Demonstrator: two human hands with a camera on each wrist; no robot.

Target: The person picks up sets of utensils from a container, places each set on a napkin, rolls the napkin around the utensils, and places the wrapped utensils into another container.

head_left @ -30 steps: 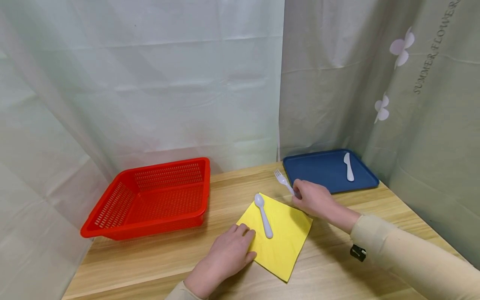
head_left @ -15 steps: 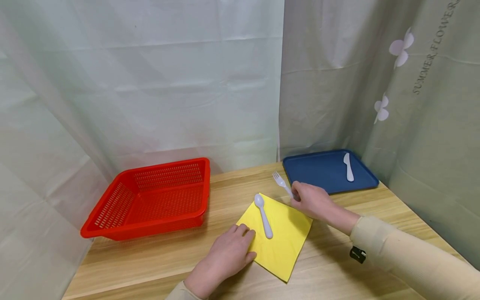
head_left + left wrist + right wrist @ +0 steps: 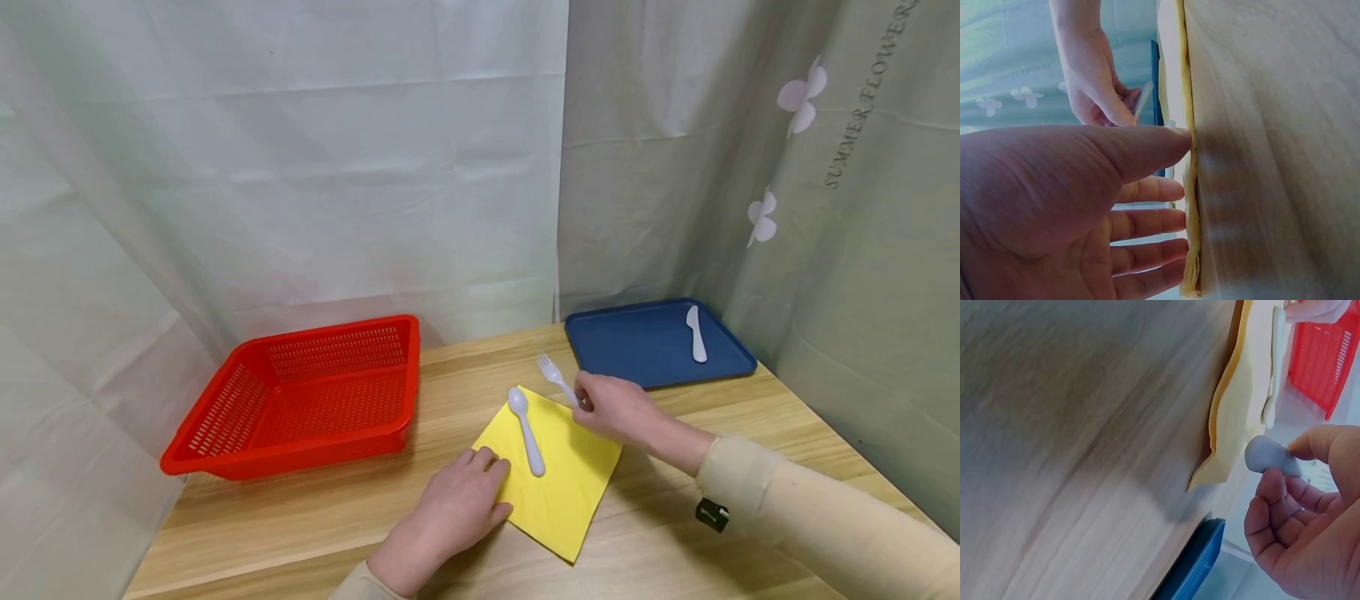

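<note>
A yellow napkin [image 3: 566, 492], folded into a square, lies on the wooden table with a white plastic spoon [image 3: 530, 437] on top. My left hand [image 3: 457, 508] rests its fingertips on the napkin's left edge; in the left wrist view its fingers are fairly straight. Between thumb and fingers, my right hand [image 3: 618, 408] pinches a white plastic fork [image 3: 555, 373] by its handle, above the napkin's far right edge. In the right wrist view, the handle's rounded end [image 3: 1264, 454] sticks out of the pinch, apart from the napkin.
At the left stands a red plastic basket [image 3: 300, 454] with perforated walls. A blue tray [image 3: 622, 342] holding a white plastic knife [image 3: 697, 335] sits at the back right. Curtains [image 3: 337, 167] hang behind the table and along its sides.
My right hand has shifted slightly left and toward me, carrying the fork closer to the spoon. My left hand, the napkin and the spoon stay essentially in place.
</note>
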